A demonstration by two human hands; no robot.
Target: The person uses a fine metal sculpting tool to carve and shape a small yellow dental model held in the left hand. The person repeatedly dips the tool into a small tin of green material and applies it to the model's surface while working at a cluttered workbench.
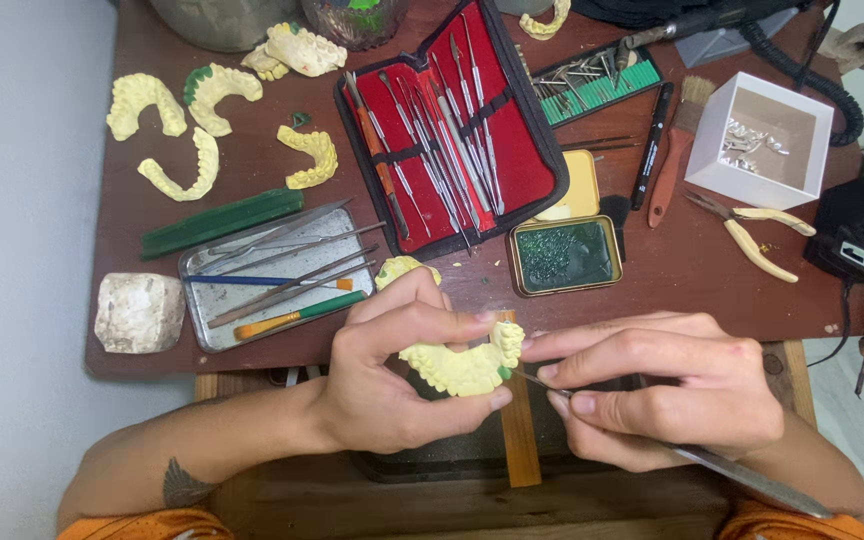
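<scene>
Brown desk [252,170] carries many dental tools on the far side. Near the body, the left hand [392,385] pinches a yellow dental cast [464,365], its arch lying left to right. The right hand [652,390] pinches a thin metal carving tool [732,470]; its tip touches the cast's right end.

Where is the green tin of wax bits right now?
In the head view, the green tin sits mid-table, just right of the red tool case, above the right hand.
</scene>
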